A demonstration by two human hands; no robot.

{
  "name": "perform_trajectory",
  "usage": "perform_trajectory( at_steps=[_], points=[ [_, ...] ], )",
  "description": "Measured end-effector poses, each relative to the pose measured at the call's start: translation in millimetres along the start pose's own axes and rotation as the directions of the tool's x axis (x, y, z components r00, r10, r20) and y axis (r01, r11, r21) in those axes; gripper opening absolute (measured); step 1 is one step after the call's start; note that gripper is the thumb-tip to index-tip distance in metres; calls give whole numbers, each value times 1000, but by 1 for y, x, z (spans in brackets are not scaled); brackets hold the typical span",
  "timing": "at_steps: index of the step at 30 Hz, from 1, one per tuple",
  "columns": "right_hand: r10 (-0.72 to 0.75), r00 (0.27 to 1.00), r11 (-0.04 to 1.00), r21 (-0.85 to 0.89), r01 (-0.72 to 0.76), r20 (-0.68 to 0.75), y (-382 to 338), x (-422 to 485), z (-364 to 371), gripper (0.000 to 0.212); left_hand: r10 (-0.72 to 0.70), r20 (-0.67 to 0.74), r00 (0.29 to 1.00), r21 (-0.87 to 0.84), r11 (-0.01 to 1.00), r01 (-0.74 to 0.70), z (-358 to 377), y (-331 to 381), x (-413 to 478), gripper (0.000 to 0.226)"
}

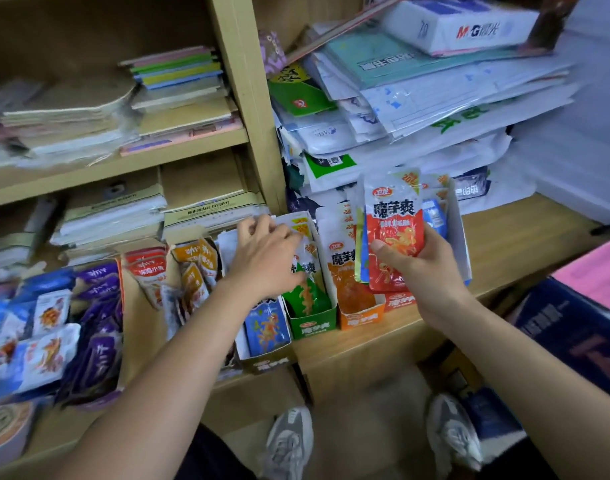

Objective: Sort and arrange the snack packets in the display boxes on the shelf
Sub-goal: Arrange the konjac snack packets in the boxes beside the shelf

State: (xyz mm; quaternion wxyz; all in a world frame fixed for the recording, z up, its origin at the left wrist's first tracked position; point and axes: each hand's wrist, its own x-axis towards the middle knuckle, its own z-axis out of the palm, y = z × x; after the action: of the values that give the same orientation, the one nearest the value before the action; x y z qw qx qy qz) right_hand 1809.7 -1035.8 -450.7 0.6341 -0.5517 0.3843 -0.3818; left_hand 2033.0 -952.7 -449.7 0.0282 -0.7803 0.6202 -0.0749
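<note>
My right hand grips a fan of snack packets with a red packet at the front, held above the red display box. My left hand reaches into the green display box, its fingers on the green packets standing there. An orange box of orange packets stands between the green and red boxes. A blue packet stands in a brown box to the left of the green one.
Purple packets, blue-white packets and red and orange packets fill boxes at the left. Stacked books and papers crowd the shelves behind. A dark blue carton stands at the right. My shoes show below.
</note>
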Motion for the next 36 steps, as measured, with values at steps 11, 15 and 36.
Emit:
perform_trajectory(
  at_steps=[11, 15, 36],
  points=[
    [-6, 1000, 1000, 4, 6, 25, 3, 0, 0, 30, -181, -182, 966, -444, 892, 84, -4, -5, -7, 7],
    [-8, 999, 1000, 3, 8, 31, 1, 0, 1, 29, -51, -338, 940, -437, 893, -109, -27, -18, -25, 11],
    [-3, 995, 1000, -19, 5, 97, 2, -4, 7, 36, -418, -424, 803, -786, 610, -98, -25, -32, -44, 24]
  ],
)
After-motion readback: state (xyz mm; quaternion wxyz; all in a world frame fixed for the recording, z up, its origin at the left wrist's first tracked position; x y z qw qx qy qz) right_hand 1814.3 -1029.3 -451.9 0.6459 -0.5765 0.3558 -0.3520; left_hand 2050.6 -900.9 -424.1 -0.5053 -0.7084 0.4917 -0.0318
